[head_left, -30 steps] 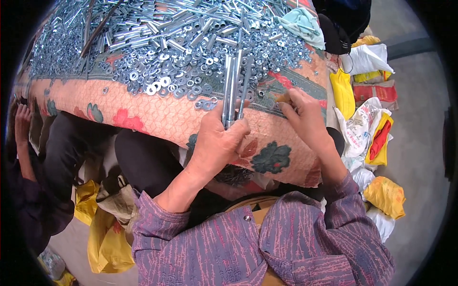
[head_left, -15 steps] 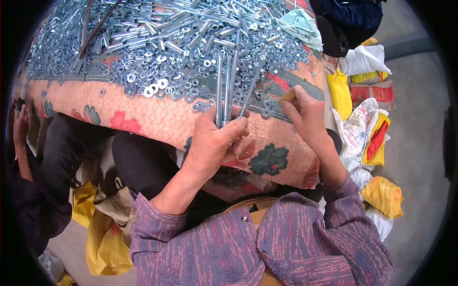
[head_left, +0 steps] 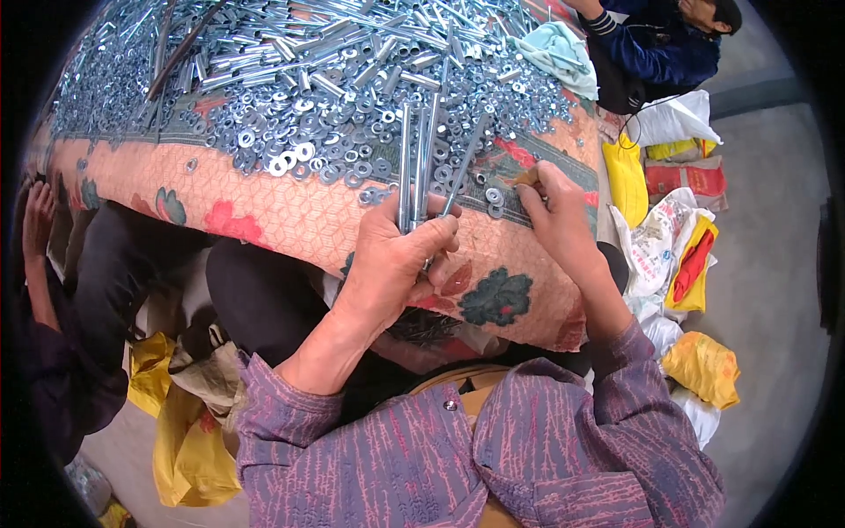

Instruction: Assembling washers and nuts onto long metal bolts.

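Note:
My left hand [head_left: 392,255] is closed round several shiny metal rods [head_left: 418,167], long bolts by their look, some inside smooth tube sleeves. They stand up from the fist, and one thinner threaded rod [head_left: 465,167] leans out to the right. To the right, my right hand [head_left: 563,211] hovers at the cloth with thumb and forefinger curled together, something tan at the fingertips. Whatever is pinched there, if anything, is too small to make out. A few flat washers [head_left: 495,203] lie just left of those fingers.
Loose washers [head_left: 304,151], sleeves [head_left: 326,84] and rods heap across the flowered tablecloth [head_left: 290,220]. A pale green rag [head_left: 559,55] lies at the far right corner. One person [head_left: 647,53] sits beyond it, another [head_left: 62,352] at left. Sacks [head_left: 700,361] lie on the floor at right.
The view has shifted slightly, showing more of the person at far right. My right hand stays by the washers, with its fingers a little lower. My left hand keeps its hold on the rods.

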A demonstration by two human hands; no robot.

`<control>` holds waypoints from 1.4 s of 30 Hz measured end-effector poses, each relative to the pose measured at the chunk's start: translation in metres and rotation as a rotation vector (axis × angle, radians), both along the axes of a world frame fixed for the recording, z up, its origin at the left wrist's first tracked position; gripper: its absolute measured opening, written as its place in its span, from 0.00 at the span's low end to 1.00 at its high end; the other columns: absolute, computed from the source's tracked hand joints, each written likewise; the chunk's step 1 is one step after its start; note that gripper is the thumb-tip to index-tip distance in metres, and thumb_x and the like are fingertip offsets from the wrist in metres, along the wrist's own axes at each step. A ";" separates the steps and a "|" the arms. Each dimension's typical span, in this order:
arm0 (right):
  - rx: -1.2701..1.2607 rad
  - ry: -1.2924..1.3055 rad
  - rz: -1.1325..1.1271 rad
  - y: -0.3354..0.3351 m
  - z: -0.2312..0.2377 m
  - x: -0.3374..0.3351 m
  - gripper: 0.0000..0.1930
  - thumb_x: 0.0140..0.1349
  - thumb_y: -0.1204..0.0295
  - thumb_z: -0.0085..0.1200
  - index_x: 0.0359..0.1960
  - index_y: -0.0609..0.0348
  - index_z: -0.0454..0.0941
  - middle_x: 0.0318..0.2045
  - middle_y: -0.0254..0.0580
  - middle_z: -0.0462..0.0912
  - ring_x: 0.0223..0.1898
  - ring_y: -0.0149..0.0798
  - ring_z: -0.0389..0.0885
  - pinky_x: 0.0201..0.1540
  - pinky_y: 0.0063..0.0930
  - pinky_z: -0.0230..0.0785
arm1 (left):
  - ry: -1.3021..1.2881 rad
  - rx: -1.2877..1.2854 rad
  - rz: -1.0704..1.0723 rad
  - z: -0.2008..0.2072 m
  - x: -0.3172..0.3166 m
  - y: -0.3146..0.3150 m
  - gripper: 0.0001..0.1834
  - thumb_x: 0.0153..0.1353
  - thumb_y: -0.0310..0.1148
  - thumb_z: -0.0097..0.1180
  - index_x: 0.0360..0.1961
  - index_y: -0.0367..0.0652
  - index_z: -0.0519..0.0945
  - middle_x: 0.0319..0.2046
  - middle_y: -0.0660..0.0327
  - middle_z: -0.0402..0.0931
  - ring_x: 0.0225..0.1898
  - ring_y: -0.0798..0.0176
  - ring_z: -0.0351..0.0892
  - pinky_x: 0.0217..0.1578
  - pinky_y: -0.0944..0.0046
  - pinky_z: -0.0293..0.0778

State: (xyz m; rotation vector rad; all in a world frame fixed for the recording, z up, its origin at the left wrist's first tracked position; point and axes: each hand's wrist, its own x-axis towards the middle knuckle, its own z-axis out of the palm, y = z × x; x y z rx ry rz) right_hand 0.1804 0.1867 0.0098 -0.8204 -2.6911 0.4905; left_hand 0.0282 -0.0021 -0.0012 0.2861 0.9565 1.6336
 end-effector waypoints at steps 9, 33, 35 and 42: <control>0.060 0.006 0.137 -0.018 0.001 -0.011 0.07 0.55 0.75 0.55 0.35 0.60 0.73 0.32 0.48 0.73 0.34 0.53 0.76 0.36 0.41 0.69 | -0.019 -0.006 -0.003 0.002 -0.001 0.001 0.11 0.61 0.29 0.55 0.42 0.34 0.74 0.24 0.62 0.74 0.14 0.74 0.68 0.07 0.77 0.54; 0.091 0.033 -0.002 -0.004 -0.004 -0.011 0.10 0.51 0.79 0.60 0.34 0.66 0.73 0.28 0.44 0.72 0.28 0.41 0.76 0.33 0.30 0.69 | 0.042 -0.008 -0.015 -0.001 0.001 0.000 0.11 0.62 0.32 0.55 0.40 0.35 0.75 0.22 0.62 0.75 0.14 0.74 0.69 0.08 0.76 0.53; 0.025 0.034 -0.006 -0.001 -0.002 -0.013 0.10 0.51 0.79 0.60 0.33 0.66 0.72 0.28 0.45 0.72 0.28 0.41 0.76 0.32 0.30 0.69 | 0.046 0.014 -0.013 -0.002 0.001 0.000 0.10 0.62 0.32 0.55 0.40 0.35 0.76 0.22 0.62 0.74 0.13 0.74 0.69 0.08 0.76 0.54; 0.237 0.037 0.153 -0.006 -0.007 -0.010 0.11 0.54 0.75 0.58 0.37 0.62 0.70 0.29 0.45 0.75 0.29 0.44 0.77 0.32 0.36 0.69 | 0.099 -0.008 -0.013 -0.005 0.005 0.001 0.09 0.61 0.30 0.56 0.39 0.35 0.76 0.20 0.64 0.73 0.12 0.74 0.67 0.08 0.76 0.54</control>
